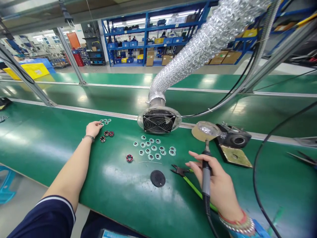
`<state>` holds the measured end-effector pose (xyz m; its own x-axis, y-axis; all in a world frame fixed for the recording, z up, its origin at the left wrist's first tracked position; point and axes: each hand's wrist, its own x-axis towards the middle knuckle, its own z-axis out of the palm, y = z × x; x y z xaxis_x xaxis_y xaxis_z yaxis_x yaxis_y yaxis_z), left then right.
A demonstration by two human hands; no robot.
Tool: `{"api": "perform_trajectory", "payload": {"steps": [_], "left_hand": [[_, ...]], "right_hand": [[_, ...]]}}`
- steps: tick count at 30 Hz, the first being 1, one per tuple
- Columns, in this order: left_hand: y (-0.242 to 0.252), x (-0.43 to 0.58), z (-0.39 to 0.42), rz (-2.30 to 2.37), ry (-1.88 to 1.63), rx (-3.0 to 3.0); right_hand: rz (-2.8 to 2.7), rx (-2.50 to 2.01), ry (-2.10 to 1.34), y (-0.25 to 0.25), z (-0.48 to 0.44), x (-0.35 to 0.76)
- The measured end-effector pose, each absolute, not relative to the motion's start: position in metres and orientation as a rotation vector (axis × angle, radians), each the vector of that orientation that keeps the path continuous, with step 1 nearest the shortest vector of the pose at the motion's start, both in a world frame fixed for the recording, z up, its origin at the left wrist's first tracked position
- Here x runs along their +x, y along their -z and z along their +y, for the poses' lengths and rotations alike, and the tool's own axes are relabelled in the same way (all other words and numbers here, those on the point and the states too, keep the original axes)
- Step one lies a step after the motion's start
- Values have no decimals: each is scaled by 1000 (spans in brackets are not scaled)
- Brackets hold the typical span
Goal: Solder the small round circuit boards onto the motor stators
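My left hand reaches to the far left, its fingertips closed at a small cluster of pale round boards; whether it pinches one is hard to see. Dark and red ring-shaped coils lie just right of that wrist, and another red coil sits nearer the middle. In my right hand is a soldering iron, its tip pointing away toward a round container. Several round boards are spread on the green table between the hands. Green-handled cutters lie partly beneath my right hand.
A fume fan with a silver duct stands at the back middle. A black disc lies near the front. Behind the container are an iron stand and a sponge tray. Tweezers and a hanging cable are at the right.
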<state>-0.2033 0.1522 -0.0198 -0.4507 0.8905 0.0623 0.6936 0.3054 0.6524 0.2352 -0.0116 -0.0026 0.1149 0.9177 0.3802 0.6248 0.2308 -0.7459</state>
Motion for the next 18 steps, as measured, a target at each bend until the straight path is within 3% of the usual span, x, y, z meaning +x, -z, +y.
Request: {"api": "perform_trajectory", "payload": {"steps": [11, 18], "left_hand": [[21, -205, 150, 2317, -757, 1904], [18, -206, 147, 2362, -858, 1935]], "right_hand": [[-1626, -1501, -374, 0, -10, 235], [-1627, -1495, -387, 3, -11, 237]]}}
